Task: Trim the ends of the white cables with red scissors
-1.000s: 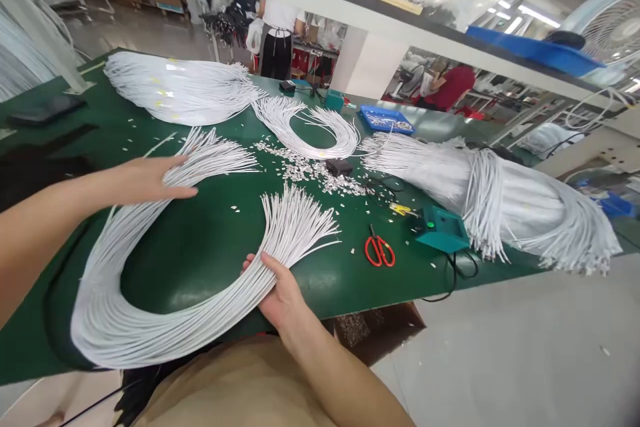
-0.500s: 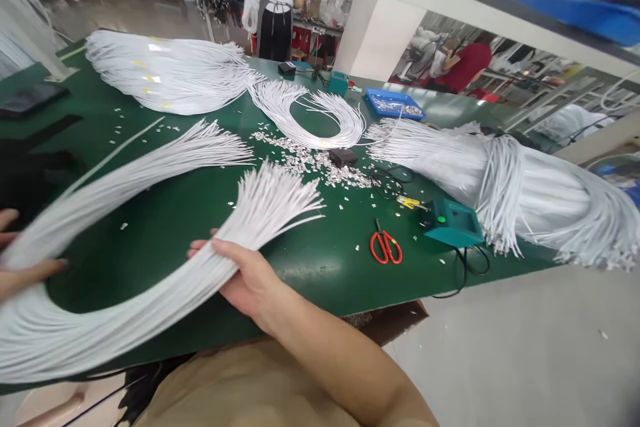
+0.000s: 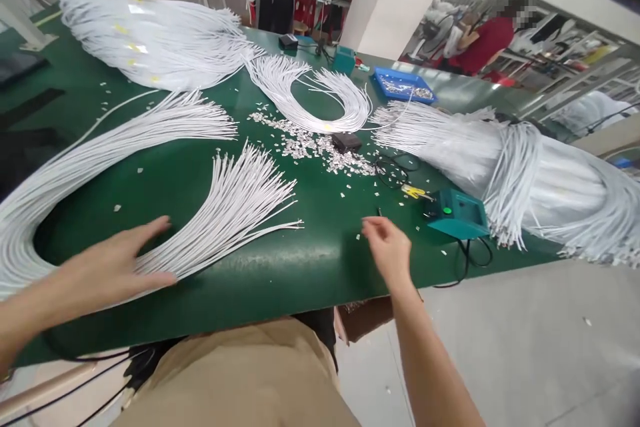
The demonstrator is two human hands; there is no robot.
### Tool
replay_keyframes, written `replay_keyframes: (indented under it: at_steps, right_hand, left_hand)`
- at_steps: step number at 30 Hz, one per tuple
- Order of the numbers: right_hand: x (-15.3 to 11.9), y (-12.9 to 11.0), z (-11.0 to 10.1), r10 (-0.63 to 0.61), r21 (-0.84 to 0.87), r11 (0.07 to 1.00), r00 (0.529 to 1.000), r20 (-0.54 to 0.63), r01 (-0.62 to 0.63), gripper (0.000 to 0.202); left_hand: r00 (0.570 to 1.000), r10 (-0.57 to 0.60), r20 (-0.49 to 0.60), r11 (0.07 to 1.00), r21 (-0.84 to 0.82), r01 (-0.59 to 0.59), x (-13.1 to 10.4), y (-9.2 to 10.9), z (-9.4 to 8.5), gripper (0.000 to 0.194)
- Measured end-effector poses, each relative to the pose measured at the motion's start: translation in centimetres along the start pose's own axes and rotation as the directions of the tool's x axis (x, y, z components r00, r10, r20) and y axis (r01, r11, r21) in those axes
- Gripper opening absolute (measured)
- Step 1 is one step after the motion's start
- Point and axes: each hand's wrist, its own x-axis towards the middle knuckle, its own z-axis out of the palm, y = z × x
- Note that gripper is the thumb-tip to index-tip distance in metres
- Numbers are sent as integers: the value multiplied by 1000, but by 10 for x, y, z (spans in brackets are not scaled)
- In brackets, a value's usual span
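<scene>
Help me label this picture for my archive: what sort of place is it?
Probably a factory workshop, perhaps for cables. Bundles of white cable lie on a long green table, small pale bits are scattered among them, and a person in an apron stands behind.

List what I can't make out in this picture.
Head view:
What the right hand holds, if anything: the hand itself hides it.
Outer bend of the near white cord bundle: cut off by the left edge.
Whether the left hand touches that bundle: the hand covers the spot.
Most of the brown box: hidden by the table.
</scene>
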Motion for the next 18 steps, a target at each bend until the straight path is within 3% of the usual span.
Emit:
replay_keyframes:
  at_steps: [2,4,6,10,14,16,18]
  right_hand:
    - [11,27,-24,-76,-317,948,987,-141,28,30]
    - [13,49,-34,-94,-551,834,988,-124,11,38]
    - [9,62,-33,-98,-667,744,992,-82,19,44]
    - [3,63,-21,-104,-742,671,992,-65,22,37]
    - [8,53,-16,-89,-688,721,996,16,76,34]
    - [11,48,-17,-80,-657,749,996,37,84,36]
    - [12,43,-17,-68,-626,776,997,39,77,34]
  left_hand:
    - [999,54,1,994,99,-54,-2,34,13,110]
    - [995,75,-65,982,180,-62,-2,56,19,110]
    - [997,37,-69,985,170,-24,0,63,17,105]
    - [1000,26,-15,1000,-3,-26,2,60,-4,86]
    - [978,-112,-174,992,-75,101,-2,65,-27,78]
    - [965,-148,-216,988,-76,134,-5,69,-28,81]
    - [981,-73,-178,997,-29,69,-8,70,-22,84]
